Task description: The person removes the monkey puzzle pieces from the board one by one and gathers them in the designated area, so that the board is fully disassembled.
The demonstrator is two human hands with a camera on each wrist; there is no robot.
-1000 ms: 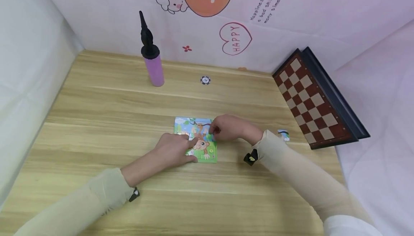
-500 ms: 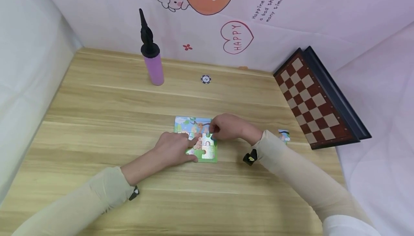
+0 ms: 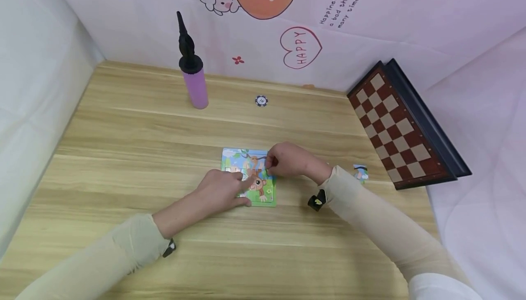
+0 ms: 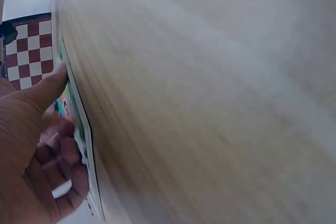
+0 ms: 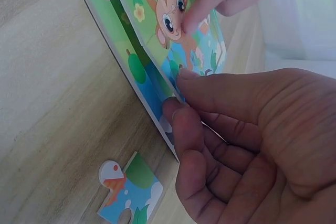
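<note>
Monkey puzzle between hands: right hand pinches its edge, left hand touches its face, index finger extended.

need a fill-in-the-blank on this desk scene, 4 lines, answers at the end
1. The left hand has a fingertip at the face of a printed ____ on the puzzle.
2. The right hand pinches at the puzzle's edge between its fingers and ____.
3. The loose puzzle piece lies ____ the right sleeve and the checkered board.
4. The pump has a ____ barrel below its black top.

Missing words: monkey; thumb; between; purple.
</note>
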